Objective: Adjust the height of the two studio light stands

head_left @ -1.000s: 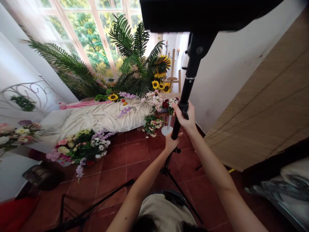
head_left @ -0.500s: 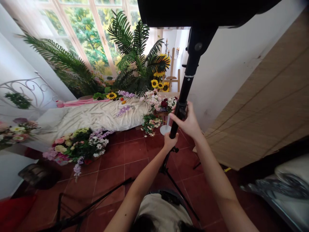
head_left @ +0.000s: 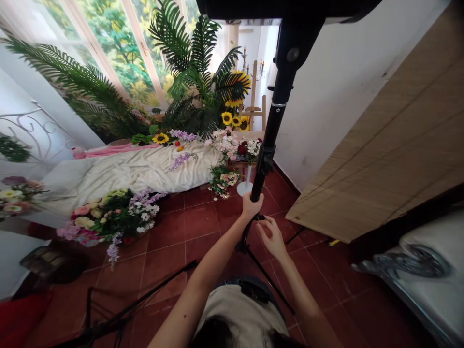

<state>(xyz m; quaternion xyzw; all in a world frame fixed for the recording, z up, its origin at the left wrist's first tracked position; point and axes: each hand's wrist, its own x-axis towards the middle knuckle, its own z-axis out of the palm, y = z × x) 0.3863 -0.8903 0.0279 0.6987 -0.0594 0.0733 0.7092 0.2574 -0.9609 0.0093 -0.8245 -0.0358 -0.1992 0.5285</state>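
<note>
Underneath, red floor tiles (head_left: 165, 266) beside a draped bed (head_left: 145, 169) and windows (head_left: 119, 48).

Photo studio or staged set, by its look: bed (head_left: 145, 169) dressed in cream cloth; artificial-looking flowers (head_left: 105, 217) and palm leaves (head_left: 203, 58) massed around it; wooden easel (head_left: 253, 96); black stand (head_left: 273, 111); red tiled floor (head_left: 203, 220). All stood in one room.

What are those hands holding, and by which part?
The left hand grips a black pole by its lower part, just above a small knob at the right hand's fingertips.
</note>
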